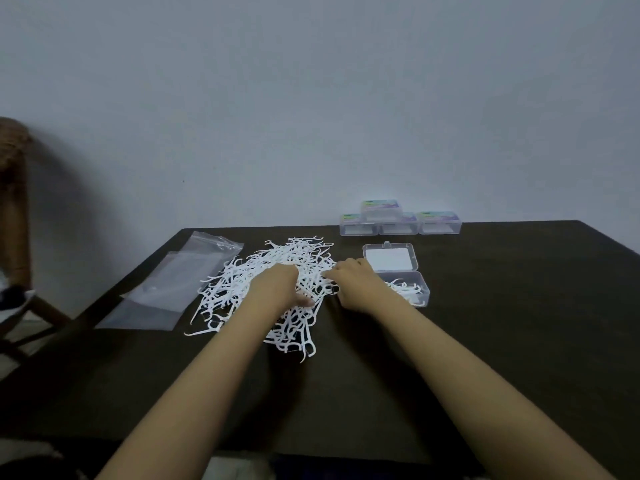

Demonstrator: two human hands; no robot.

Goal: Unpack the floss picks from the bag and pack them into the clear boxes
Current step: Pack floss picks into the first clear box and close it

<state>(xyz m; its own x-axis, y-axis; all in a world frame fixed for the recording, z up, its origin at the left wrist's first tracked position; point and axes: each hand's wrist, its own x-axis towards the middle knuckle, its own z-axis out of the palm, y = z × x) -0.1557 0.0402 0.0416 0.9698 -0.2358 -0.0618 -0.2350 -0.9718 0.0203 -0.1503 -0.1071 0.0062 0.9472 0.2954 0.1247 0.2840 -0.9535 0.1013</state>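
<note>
Though I couldn't tell if the left hand (277, 284) or right hand (353, 282) pinched any, the light, tangled floss picks (301, 254) looked easiest held by their handles.

Left hand (277, 285) on floss picks (235, 285); right hand (354, 283) seemingly pinching some.

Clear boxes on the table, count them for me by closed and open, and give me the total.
Closed clear boxes: 4 (three in a row, one stacked on top)
Open clear box: 1, with some floss picks inside
Total: 5
</note>
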